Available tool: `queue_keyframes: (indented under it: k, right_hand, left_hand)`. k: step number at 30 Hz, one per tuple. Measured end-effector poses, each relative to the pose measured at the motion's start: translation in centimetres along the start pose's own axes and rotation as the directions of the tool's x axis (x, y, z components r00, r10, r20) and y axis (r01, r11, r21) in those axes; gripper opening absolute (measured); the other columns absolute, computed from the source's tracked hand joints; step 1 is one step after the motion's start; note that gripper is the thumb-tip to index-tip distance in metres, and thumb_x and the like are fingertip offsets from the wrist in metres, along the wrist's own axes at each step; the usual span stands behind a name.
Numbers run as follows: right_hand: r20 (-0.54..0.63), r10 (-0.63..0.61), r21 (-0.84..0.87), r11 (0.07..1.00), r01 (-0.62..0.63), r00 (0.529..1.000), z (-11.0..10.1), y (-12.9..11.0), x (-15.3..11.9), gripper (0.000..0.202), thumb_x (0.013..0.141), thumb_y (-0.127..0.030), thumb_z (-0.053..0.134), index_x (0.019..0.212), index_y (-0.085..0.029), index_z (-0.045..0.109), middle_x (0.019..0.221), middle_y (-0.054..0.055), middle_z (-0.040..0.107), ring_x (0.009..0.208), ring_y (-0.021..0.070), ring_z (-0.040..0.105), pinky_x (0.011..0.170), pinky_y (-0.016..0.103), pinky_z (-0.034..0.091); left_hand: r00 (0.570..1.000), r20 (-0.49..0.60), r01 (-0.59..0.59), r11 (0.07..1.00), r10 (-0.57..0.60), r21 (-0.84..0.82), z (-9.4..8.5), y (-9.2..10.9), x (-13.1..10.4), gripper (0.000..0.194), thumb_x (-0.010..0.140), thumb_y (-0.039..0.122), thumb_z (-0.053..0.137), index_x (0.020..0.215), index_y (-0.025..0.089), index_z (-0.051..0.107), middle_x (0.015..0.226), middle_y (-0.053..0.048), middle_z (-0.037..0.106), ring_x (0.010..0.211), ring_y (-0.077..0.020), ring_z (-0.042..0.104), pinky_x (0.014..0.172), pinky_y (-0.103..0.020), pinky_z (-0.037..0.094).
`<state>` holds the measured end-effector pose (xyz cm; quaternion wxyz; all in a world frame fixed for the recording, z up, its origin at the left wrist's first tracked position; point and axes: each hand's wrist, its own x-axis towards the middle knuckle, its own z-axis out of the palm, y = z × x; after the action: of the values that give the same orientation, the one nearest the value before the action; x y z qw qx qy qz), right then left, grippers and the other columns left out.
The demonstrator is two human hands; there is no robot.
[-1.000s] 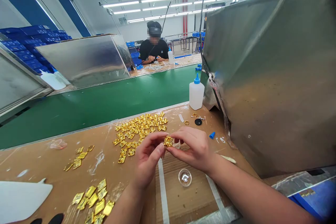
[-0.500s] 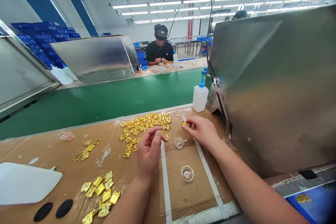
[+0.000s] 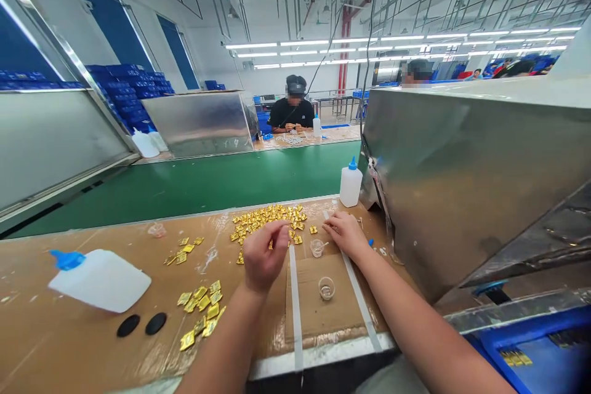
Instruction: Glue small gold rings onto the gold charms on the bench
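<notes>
My left hand (image 3: 265, 255) hovers over the near edge of the gold piece pile (image 3: 261, 218), its fingers curled in toward the thumb. Whatever they may hold is hidden. My right hand (image 3: 346, 235) rests low over the board with fingers loosely extended and nothing visible in them. Just left of its fingertips lies a single small gold piece (image 3: 313, 229), apart from the pile. Below the fingertips stands a small clear cup (image 3: 317, 249) with a thin stick leaning out. Closer to me, another clear cup (image 3: 326, 289) sits on a cardboard sheet (image 3: 309, 314) edged with white tape.
A white squeeze bottle (image 3: 351, 186) stands at the back, beside a metal panel (image 3: 443, 178). Another bottle (image 3: 104, 280) lies at left near two black discs (image 3: 156, 323). More gold pieces (image 3: 203, 305) lie nearby. A co-worker (image 3: 293, 108) sits beyond the green belt (image 3: 221, 181).
My right hand has let go of a gold piece, which now lies on the board, and drawn slightly away. My left hand's fingers have curled more. The head view has tilted up.
</notes>
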<state>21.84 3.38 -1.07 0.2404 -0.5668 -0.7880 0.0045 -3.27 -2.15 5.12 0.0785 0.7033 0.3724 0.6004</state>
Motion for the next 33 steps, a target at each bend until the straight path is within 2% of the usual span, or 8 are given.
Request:
queue_keyframes:
  k: [3,6,10,13,15,19,28,33]
  right_hand:
    - [0.034,-0.079,-0.005,0.997,0.079,0.996,-0.1,-0.4,-0.2,0.021,0.105,-0.029,0.058,0.107,-0.023,0.078,0.111,0.009,0.071,0.11,0.0239,0.06,0.091,0.037,0.037]
    - [0.046,-0.127,-0.005,0.992,0.128,0.991,0.2,-0.6,-0.1,0.03,0.1,-0.014,0.059,0.118,-0.029,0.078,0.12,0.009,0.07,0.114,0.0254,0.058,0.096,0.039,0.036]
    - [-0.009,-0.092,0.028,0.995,0.092,0.996,0.1,-0.3,-0.1,0.043,0.095,-0.003,0.052,0.119,-0.026,0.079,0.124,0.012,0.068,0.116,0.0279,0.057,0.095,0.041,0.037]
    - [-0.074,-0.044,0.088,0.995,0.051,0.996,-0.3,0.0,-0.2,0.035,0.1,-0.011,0.048,0.118,-0.019,0.077,0.122,0.015,0.068,0.116,0.0297,0.058,0.094,0.042,0.039]
    - [-0.11,-0.042,0.19,0.98,0.063,0.993,-0.4,0.0,-0.2,0.032,0.102,-0.017,0.047,0.117,-0.015,0.075,0.116,0.015,0.069,0.11,0.0275,0.061,0.092,0.039,0.043]
    - [-0.128,-0.085,0.329,0.936,0.123,0.988,-0.7,-0.3,-0.1,0.027,0.098,-0.017,0.048,0.105,-0.016,0.074,0.103,0.011,0.07,0.097,0.0234,0.064,0.086,0.034,0.046]
    - [-0.162,-0.074,0.325,0.937,0.124,0.984,-1.0,-0.7,-0.2,0.026,0.094,-0.018,0.046,0.097,-0.018,0.073,0.099,0.01,0.073,0.094,0.0247,0.066,0.084,0.036,0.049]
    - [-0.185,-0.09,0.381,0.911,0.156,0.979,0.6,0.8,0.0,0.025,0.095,-0.028,0.048,0.097,-0.022,0.072,0.099,0.01,0.075,0.091,0.0259,0.069,0.081,0.039,0.052]
  left_hand:
    - [0.996,0.028,0.08,0.99,-0.084,0.115,-4.0,2.1,2.5,0.025,0.101,0.037,0.057,0.1,0.019,0.074,0.073,-0.001,0.073,0.063,-0.0149,0.064,0.064,-0.026,0.048]
    - [0.955,0.169,0.173,0.92,-0.244,0.351,-9.1,2.8,3.5,0.032,0.099,0.05,0.057,0.101,0.022,0.074,0.074,0.0,0.072,0.063,-0.0166,0.061,0.06,-0.027,0.043]
    - [0.786,0.366,0.158,0.733,-0.499,0.661,-14.8,1.5,1.0,0.04,0.097,0.06,0.055,0.103,0.026,0.076,0.09,-0.003,0.078,0.077,-0.0231,0.068,0.066,-0.03,0.045]
    - [0.667,0.431,0.158,0.681,-0.607,0.715,-16.8,0.3,-2.9,0.038,0.096,0.057,0.055,0.105,0.026,0.076,0.106,-0.005,0.079,0.091,-0.0265,0.072,0.075,-0.032,0.048]
    - [0.626,0.44,0.17,0.663,-0.644,0.729,-16.9,-0.2,-5.3,0.036,0.095,0.053,0.056,0.107,0.026,0.076,0.114,-0.006,0.077,0.098,-0.028,0.072,0.08,-0.034,0.048]
    - [0.623,0.393,0.19,0.618,-0.676,0.763,-15.6,-0.5,-7.9,0.032,0.096,0.048,0.056,0.108,0.026,0.075,0.119,-0.006,0.074,0.105,-0.0288,0.071,0.083,-0.035,0.047]
    - [0.569,0.352,0.316,0.593,-0.743,0.74,-13.7,-2.5,-7.2,0.014,0.084,0.036,0.067,0.089,0.022,0.066,0.094,-0.006,0.074,0.093,-0.0283,0.068,0.076,-0.035,0.043]
    - [0.647,0.383,0.308,0.685,-0.66,0.66,-11.7,-1.5,-5.5,0.007,0.082,0.028,0.074,0.081,0.023,0.069,0.098,-0.005,0.074,0.093,-0.0253,0.068,0.078,-0.034,0.044]
